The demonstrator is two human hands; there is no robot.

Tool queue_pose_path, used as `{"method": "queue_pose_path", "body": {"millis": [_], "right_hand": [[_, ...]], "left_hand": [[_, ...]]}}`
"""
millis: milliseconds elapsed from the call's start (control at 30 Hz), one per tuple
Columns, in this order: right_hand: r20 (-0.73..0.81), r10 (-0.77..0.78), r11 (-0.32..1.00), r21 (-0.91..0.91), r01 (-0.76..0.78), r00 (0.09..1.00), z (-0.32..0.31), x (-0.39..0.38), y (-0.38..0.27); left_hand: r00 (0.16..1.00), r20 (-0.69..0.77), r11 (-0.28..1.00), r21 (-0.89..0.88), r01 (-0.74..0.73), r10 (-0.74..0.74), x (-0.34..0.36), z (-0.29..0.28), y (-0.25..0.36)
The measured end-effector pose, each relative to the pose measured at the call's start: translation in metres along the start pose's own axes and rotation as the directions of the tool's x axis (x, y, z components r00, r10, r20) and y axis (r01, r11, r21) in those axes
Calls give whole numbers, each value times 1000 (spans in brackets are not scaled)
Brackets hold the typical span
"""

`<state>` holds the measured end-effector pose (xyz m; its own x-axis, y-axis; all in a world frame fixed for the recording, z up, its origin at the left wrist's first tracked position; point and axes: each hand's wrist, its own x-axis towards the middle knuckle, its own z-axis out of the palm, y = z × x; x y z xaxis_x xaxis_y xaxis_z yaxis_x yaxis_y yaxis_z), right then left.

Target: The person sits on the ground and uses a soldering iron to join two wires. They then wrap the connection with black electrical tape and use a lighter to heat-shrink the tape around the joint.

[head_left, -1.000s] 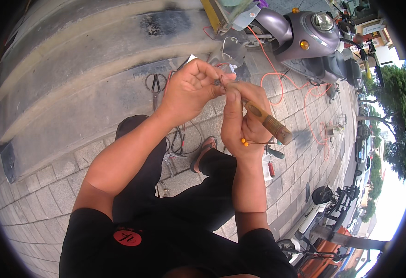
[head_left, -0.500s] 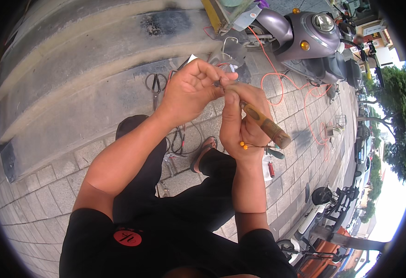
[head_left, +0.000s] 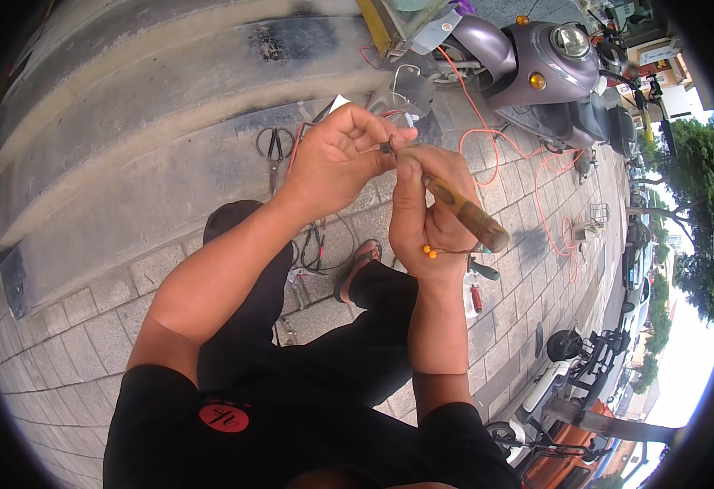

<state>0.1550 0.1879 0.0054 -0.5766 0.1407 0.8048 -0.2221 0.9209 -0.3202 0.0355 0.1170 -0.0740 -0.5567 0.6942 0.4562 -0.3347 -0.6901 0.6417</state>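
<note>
My left hand pinches a small dark piece between thumb and fingertips; it is too small to make out in detail. Close against it, my right hand is closed around a tool with a worn wooden handle. The handle's butt sticks out to the lower right, and its working end points at the dark piece, mostly hidden by my fingers. Yellow beads on a thin cord circle my right wrist. Both hands are held in the air above the paving, with fingertips nearly touching.
Black-handled scissors lie on the lowest stone step. Dark cables and pliers rest by my feet. A green-handled tool and a red one lie right. An orange cord runs toward a parked purple scooter.
Hardly anything differs. The wooden handle has tipped slightly downward at its butt end, and both hands keep their place and grip.
</note>
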Motion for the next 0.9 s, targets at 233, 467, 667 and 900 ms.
{"method": "queue_pose_path", "body": {"millis": [233, 467, 667, 900], "right_hand": [[18, 29, 999, 21, -29, 999, -3, 1, 1], [25, 39, 999, 33, -39, 999, -3, 2, 0], [-5, 74, 997, 6, -74, 997, 3, 1, -4], [18, 126, 988, 82, -128, 992, 4, 2, -3]], "left_hand": [[1000, -17, 1000, 27, 15, -15, 0, 2, 2], [999, -39, 995, 97, -10, 14, 0, 2, 2], [994, -87, 988, 147, -46, 59, -2, 5, 2], [990, -109, 968, 244, -56, 85, -3, 2, 1]]}}
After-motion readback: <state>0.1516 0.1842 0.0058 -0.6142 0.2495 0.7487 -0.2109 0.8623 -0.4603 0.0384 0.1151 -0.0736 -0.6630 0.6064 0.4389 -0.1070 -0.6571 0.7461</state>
